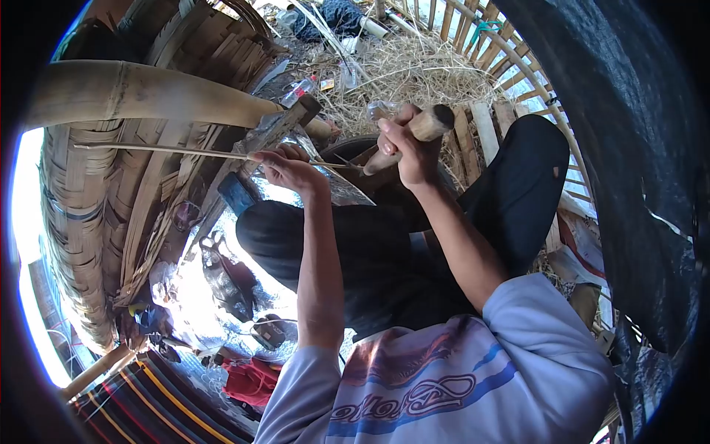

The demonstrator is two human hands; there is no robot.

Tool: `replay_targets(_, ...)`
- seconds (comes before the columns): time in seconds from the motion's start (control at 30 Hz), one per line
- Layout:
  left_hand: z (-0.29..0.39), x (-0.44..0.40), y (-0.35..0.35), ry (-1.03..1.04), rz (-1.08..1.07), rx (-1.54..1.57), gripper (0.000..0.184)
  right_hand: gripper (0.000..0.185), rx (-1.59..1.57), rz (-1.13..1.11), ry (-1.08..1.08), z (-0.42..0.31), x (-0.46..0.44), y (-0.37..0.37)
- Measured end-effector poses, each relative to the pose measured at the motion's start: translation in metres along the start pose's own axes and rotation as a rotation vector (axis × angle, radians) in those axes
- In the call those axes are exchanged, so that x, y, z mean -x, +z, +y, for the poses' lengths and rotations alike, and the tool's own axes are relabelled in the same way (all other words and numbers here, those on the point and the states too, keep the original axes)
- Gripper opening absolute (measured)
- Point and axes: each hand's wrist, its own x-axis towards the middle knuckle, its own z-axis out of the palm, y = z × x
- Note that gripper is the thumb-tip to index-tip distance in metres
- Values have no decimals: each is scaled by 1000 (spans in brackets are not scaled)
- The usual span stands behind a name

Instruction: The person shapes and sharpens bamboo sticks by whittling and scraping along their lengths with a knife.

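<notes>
My left hand (290,169) is closed around a thin bamboo strip (166,150). The strip runs out far to the left, and its short right end reaches toward my other hand. My right hand (411,152) grips a tool with a thick, pale wooden handle (430,123) whose butt is dark. The handle's lower part tapers down to the left of my fingers, close to the strip's right end. A thin dark line beside that end may be a blade; I cannot make it out clearly. Both hands are above my lap, near a dark round container (359,148).
A thick bamboo pole (163,92) crosses at upper left, above woven bamboo panels (96,222). Straw (421,70) and a plastic bottle (299,90) lie on the ground ahead. Black sheeting (614,148) hangs at right. A red cloth (250,381) and striped fabric (148,403) lie lower left.
</notes>
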Motion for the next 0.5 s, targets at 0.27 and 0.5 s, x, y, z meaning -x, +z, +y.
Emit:
replay_targets(0.27,0,2,11,-10,-52,68,53,27,622,-10,-81,28,7,-23)
replay_targets(0.5,-7,-3,5,-19,-39,28,52,21,216,7,59,37,7,-31)
